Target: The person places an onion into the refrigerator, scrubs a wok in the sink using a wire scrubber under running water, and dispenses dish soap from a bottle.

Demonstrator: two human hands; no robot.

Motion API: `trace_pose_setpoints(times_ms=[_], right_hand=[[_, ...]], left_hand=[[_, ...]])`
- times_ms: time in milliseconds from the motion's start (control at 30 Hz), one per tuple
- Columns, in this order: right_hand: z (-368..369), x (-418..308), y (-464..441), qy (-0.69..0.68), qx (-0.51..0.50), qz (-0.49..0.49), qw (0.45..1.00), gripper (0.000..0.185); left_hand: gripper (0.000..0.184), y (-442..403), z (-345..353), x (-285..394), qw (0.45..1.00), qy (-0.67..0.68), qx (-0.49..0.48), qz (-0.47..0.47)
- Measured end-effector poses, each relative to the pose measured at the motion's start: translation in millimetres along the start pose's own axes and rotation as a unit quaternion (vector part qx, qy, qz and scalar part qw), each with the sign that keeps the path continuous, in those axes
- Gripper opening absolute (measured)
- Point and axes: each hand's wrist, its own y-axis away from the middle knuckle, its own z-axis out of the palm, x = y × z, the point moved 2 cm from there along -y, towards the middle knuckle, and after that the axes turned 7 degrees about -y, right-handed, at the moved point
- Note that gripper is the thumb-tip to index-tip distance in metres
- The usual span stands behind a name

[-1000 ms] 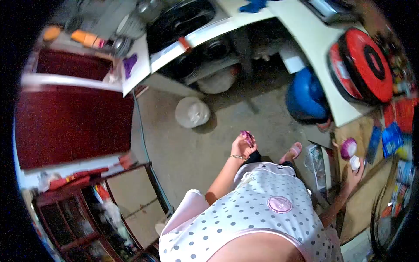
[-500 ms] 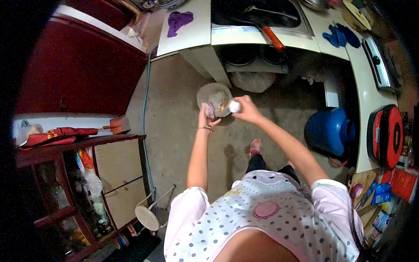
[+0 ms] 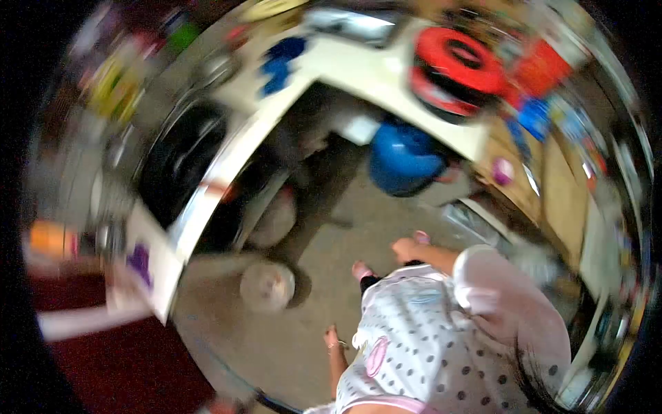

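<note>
My left hand (image 3: 332,336), with a bracelet at the wrist, hangs low by my shirt; its fingers look apart and nothing shows in them. My right hand (image 3: 405,249) is held in front of my waist, its fingers curled closed; whatever it holds, if anything, is hidden and blurred. A pale round bin (image 3: 267,287) with some scraps inside stands on the floor to the left, apart from both hands. To the right, a purple onion (image 3: 503,171) lies on a wooden board (image 3: 562,196).
A blue gas cylinder (image 3: 403,160) stands under the white counter (image 3: 352,65). On the counter sit a red and black round appliance (image 3: 458,69) and a blue cloth (image 3: 277,72). A black stove (image 3: 183,155) is at left, near a purple cloth (image 3: 140,264).
My view has swung right, so the bin now appears lower left. Both hands have left the bin. The purplish thing at my left hand and the white thing in my right no longer show.
</note>
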Motion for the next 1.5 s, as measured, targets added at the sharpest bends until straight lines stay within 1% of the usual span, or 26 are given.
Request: trace_pose_setpoints(times_ms=[33, 67, 100, 133, 167, 200, 267, 300, 333, 367, 400, 500, 600, 733, 800, 933, 1000, 1067, 1100, 1133, 1267, 1300, 1333, 1400, 1433, 1500], right_hand=[[-3, 39, 24, -0.024, 0.072, 0.066, 0.995, 0.022], [-8, 72, 52, -0.046, 0.139, 0.134, 0.980, 0.020], [-6, 86, 82, -0.071, 0.159, 0.165, 0.971, 0.020], [-12, 94, 115, -0.109, 0.239, 0.200, 0.944, 0.020], [-18, 100, 139, -0.139, 0.313, 0.228, 0.911, 0.021], [-6, 110, 152, -0.243, 0.331, 0.170, 0.896, 0.023], [43, 136, 157, -0.314, 0.302, 0.161, 0.886, 0.031], [97, 169, 140, -0.441, 0.329, 0.086, 0.831, 0.031], [126, 186, 140, -0.555, 0.360, 0.003, 0.750, 0.032], [153, 200, 147, -0.582, 0.378, -0.004, 0.720, 0.031], [144, 201, 175, -0.547, 0.382, 0.096, 0.739, 0.031], [105, 204, 259, -0.508, 0.339, 0.356, 0.707, 0.029], [97, 210, 311, -0.549, 0.331, 0.453, 0.620, 0.027], [136, 228, 299, -0.518, 0.442, 0.440, 0.585, 0.030], [141, 227, 285, -0.493, 0.519, 0.425, 0.554, 0.032], [123, 216, 281, -0.564, 0.504, 0.380, 0.532, 0.033], [113, 228, 272, -0.521, 0.422, 0.365, 0.646, 0.035], [79, 220, 299, -0.580, 0.471, 0.409, 0.524, 0.033], [73, 216, 305, -0.583, 0.498, 0.442, 0.466, 0.032], [91, 215, 297, -0.543, 0.512, 0.511, 0.426, 0.030], [136, 182, 297, -0.618, 0.514, 0.495, 0.328, 0.027], [153, 172, 293, -0.625, 0.510, 0.505, 0.306, 0.027], [169, 166, 291, -0.627, 0.511, 0.514, 0.288, 0.027], [206, 163, 290, -0.591, 0.572, 0.545, 0.163, 0.026], [226, 164, 287, -0.589, 0.571, 0.550, 0.156, 0.026], [269, 154, 284, -0.565, 0.602, 0.554, 0.106, 0.023]], left_hand=[[0.029, 37, 17, 51, 0.980, -0.152, -0.022, 0.122], [0.034, -35, 38, 28, 0.928, -0.128, -0.123, 0.328], [0.047, 66, 69, 107, 0.900, -0.213, -0.102, 0.365], [0.044, 116, 96, 155, 0.832, -0.232, -0.120, 0.490], [0.043, 185, 117, 215, 0.777, -0.266, -0.185, 0.539], [0.045, 221, 146, 248, 0.719, -0.267, -0.218, 0.604], [0.050, 276, 212, 295, 0.581, -0.286, -0.275, 0.710], [0.055, 297, 250, 312, 0.504, -0.304, -0.297, 0.752], [0.055, 317, 286, 324, 0.485, -0.307, -0.306, 0.759], [0.062, 340, 317, 340, 0.424, -0.318, -0.282, 0.800], [0.069, 365, 352, 349, 0.358, -0.322, -0.261, 0.837], [0.095, 415, 432, 352, 0.331, -0.376, -0.227, 0.835], [0.098, 437, 474, 328, 0.300, -0.500, -0.150, 0.799], [0.101, 440, 503, 310, 0.350, -0.522, -0.133, 0.766], [0.101, 442, 508, 311, 0.345, -0.520, -0.136, 0.770], [0.097, 434, 509, 315, 0.308, -0.498, -0.193, 0.787], [0.096, 428, 511, 320, 0.340, -0.479, -0.249, 0.770], [0.098, 432, 507, 325, 0.376, -0.463, -0.273, 0.754], [0.098, 403, 520, 324, 0.424, -0.390, -0.360, 0.733], [0.096, 435, 511, 333, 0.406, -0.436, -0.368, 0.714], [0.094, 511, 501, 328, 0.382, -0.377, -0.491, 0.686], [0.089, 513, 508, 320, 0.416, -0.339, -0.567, 0.624], [0.090, 523, 513, 311, 0.396, -0.354, -0.624, 0.574], [0.089, 547, 520, 274, 0.392, -0.343, -0.725, 0.450], [0.090, 570, 526, 246, 0.340, -0.314, -0.800, 0.383], [0.089, 603, 528, 181, 0.303, -0.331, -0.866, 0.218]])
